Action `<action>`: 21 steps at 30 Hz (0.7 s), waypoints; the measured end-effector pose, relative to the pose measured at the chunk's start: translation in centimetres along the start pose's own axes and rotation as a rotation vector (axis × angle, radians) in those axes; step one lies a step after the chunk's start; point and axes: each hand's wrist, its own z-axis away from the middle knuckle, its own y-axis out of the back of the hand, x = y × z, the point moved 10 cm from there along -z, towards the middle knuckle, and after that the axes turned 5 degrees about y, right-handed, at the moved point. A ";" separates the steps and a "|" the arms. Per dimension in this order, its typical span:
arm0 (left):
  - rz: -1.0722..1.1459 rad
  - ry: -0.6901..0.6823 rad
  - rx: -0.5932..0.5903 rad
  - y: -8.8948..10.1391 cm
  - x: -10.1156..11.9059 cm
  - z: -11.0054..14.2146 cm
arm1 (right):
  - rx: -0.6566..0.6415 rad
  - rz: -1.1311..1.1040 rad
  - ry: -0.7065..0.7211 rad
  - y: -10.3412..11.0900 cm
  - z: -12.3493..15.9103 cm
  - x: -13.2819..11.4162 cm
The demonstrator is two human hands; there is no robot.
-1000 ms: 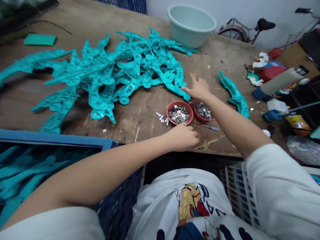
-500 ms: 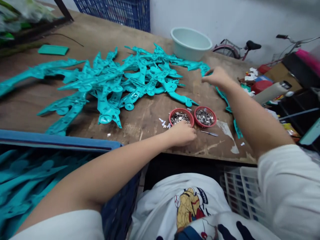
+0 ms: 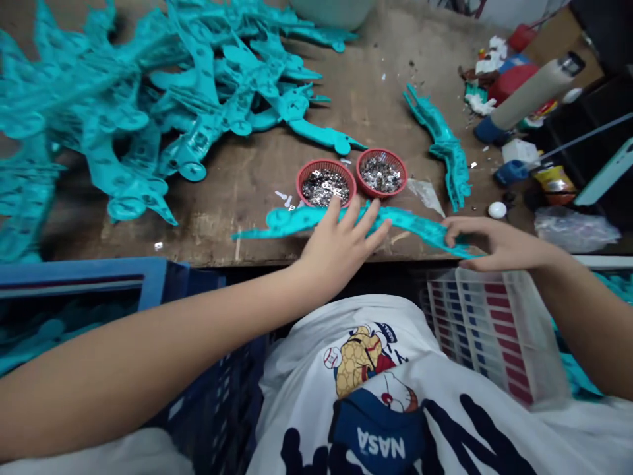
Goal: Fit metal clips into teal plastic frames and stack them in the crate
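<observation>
A long, curved teal plastic part [image 3: 415, 224] lies along the front edge of the table. My right hand [image 3: 494, 243] has its thumb and fingers around the part's right end. Over the middle of it, my left hand [image 3: 343, 241] rests with fingers spread, hiding some of its surface. Just behind the part stand two red baskets: the left basket [image 3: 299, 178] and the right basket [image 3: 403, 173], both holding small shiny metal pieces. Another teal part [image 3: 440, 142] lies farther back on the right.
Many teal parts are heaped [image 3: 198, 99] at the left and back. A blue crate [image 3: 163, 284] stands at front left, a white crate [image 3: 494, 330] below the edge at right. A flask [image 3: 534, 92] and clutter line the right. A pale tub [image 3: 336, 10] is at the back.
My right hand has come back from the far right to the front edge, now with a teal part. My left hand has left the basket and spread over that part. The view has shifted.
</observation>
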 end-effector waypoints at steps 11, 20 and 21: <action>-0.125 0.013 -0.478 -6.7 -1.7 -0.6 | 0.268 0.295 0.285 1.5 -19.1 2.7; -0.067 0.224 -0.226 -6.0 -11.1 -4.1 | 0.144 0.408 0.069 -0.1 -23.2 4.7; -0.059 0.245 -0.259 -6.7 -11.9 -4.1 | 0.140 0.402 0.047 -0.1 -23.1 4.8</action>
